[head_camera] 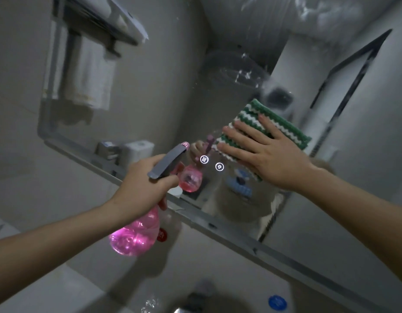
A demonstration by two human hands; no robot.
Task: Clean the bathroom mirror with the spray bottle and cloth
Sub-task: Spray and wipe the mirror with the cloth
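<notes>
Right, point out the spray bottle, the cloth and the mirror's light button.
spray bottle point(134, 236), head view, on its pink lower body.
cloth point(288, 129), head view, on the striped part above the fingers.
light button point(219, 166), head view, on the glowing ring on the glass.

White towels point(89, 71) hanging from a dark wall rack point(98, 26), white toilet-paper roll point(140, 147) beside a metal holder point(107, 149), round blue sticker point(277, 303) lower right, faucet point(196, 300) at bottom edge
</notes>
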